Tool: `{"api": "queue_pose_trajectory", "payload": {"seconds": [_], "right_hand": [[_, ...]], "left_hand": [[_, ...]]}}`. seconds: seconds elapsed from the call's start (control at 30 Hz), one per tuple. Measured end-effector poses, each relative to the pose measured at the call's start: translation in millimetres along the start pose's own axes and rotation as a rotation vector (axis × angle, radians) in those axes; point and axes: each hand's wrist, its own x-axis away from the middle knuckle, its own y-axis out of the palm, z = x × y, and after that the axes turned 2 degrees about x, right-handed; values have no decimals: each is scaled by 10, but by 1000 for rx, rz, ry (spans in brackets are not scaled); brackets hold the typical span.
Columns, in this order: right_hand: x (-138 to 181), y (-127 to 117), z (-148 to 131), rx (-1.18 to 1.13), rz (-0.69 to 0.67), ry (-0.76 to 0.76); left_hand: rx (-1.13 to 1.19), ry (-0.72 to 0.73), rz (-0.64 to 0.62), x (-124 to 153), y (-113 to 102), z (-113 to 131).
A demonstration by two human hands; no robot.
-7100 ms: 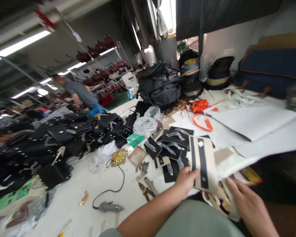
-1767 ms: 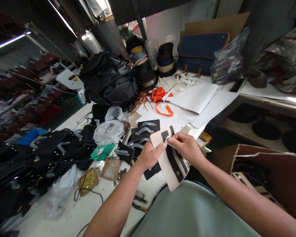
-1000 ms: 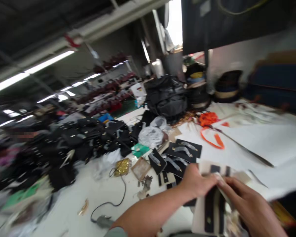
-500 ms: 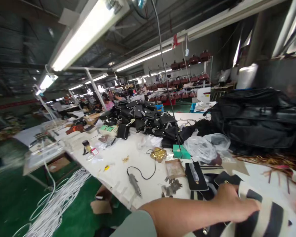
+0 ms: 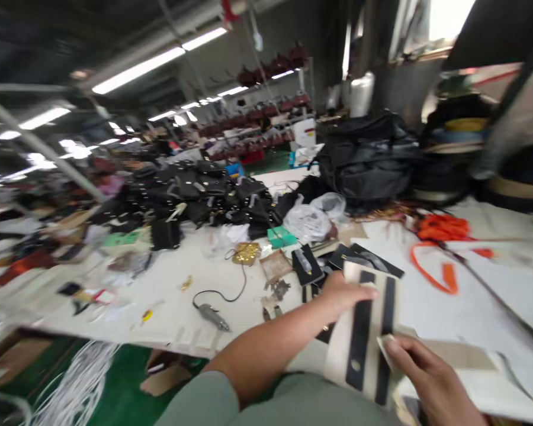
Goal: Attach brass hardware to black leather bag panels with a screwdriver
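A cream-and-black striped panel (image 5: 365, 337), apparently fabric, is held up at the table's front edge, with a small round metal stud low on one black stripe. My left hand (image 5: 344, 294) grips its upper left edge, thumb across the front. My right hand (image 5: 420, 364) pinches a pale flap at the panel's right side; whether the flap belongs to the panel I cannot tell. Behind my left hand lie a black flat piece (image 5: 308, 264) with a plastic-wrapped part on it and more black and striped pieces, partly hidden by the panel.
A grey corded power tool (image 5: 213, 318) lies left of my arm, near loose metal plates (image 5: 279, 289) and a bag of gold hardware (image 5: 246, 253). Black bags (image 5: 195, 183) are heaped behind. An orange strap (image 5: 448, 278) curls on the right. White cords (image 5: 73, 384) trail over the floor.
My view has swung right. My right hand has come into view, holding a flap at the panel's side. The striped panel is now raised and shows more of its front; my left hand still grips it.
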Motion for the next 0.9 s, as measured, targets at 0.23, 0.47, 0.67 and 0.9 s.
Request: {"api": "queue_pose_trajectory", "payload": {"seconds": [0.23, 0.47, 0.67, 0.9], "right_hand": [[29, 49, 46, -377, -17, 97], [109, -2, 74, -562, 140, 182], [128, -59, 56, -684, 327, 273], [98, -66, 239, -463, 475, 219]], "left_hand": [[-34, 15, -81, -58, 61, 129], [-71, 2, -131, -26, 85, 65], [-70, -359, -373, 304, -99, -261], [108, -588, -439, 519, 7, -424]]}}
